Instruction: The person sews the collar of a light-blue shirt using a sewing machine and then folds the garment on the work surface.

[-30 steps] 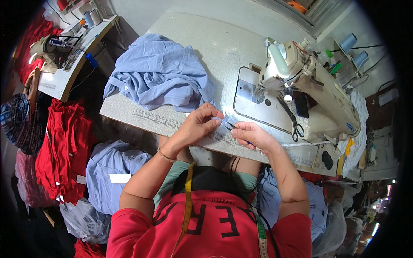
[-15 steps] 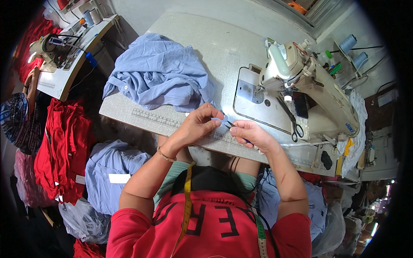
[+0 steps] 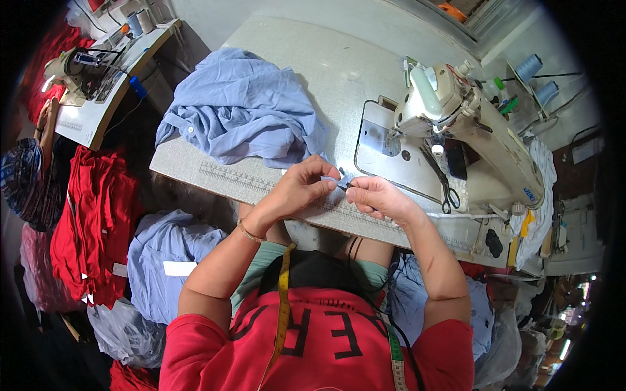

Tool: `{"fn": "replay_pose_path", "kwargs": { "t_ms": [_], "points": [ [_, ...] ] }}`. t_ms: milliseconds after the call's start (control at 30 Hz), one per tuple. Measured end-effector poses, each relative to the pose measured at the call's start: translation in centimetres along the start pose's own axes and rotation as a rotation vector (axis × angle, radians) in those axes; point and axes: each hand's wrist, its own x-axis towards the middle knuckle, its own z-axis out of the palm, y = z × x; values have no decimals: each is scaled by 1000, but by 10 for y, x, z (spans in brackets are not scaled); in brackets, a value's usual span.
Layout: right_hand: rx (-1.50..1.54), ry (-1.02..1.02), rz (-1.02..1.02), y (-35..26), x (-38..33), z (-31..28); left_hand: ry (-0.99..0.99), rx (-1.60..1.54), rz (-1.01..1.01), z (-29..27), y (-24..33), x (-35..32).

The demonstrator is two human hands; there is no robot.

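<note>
Over the table's front edge my left hand (image 3: 298,186) is closed, pinching a small piece of light blue cloth (image 3: 332,180) between thumb and fingers. My right hand (image 3: 383,197), also closed, grips a small dark pointed tool (image 3: 347,185). Its tip meets the cloth, and the palm hides most of it, so its exact kind cannot be made out. Just beyond my left hand lies a crumpled light blue garment (image 3: 241,107) with a white button. A sewing machine (image 3: 443,104) stands to the right of both hands.
Black-handled scissors (image 3: 448,195) and a dark phone (image 3: 456,161) lie beside the machine. Thread cones (image 3: 529,66) stand at back right. Red garments (image 3: 98,221) and a blue garment (image 3: 166,247) hang at left. At far left, another person's arm (image 3: 49,127) reaches a second machine (image 3: 68,78).
The tool in my right hand has shifted slightly left, and its tip now overlaps the small cloth piece. My left hand has stayed nearly still.
</note>
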Motion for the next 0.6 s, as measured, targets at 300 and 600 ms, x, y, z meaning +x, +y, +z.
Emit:
{"fn": "replay_pose_path", "kwargs": {
  "t_ms": [300, 600],
  "points": [
    [-8, 6, -39, 1, 6, 0, 12, -28, 5, 0, -3, 1],
    [-58, 39, -93, 3, 7, 3, 25, -64, -32, 0, -2, 1]
  ]
}}
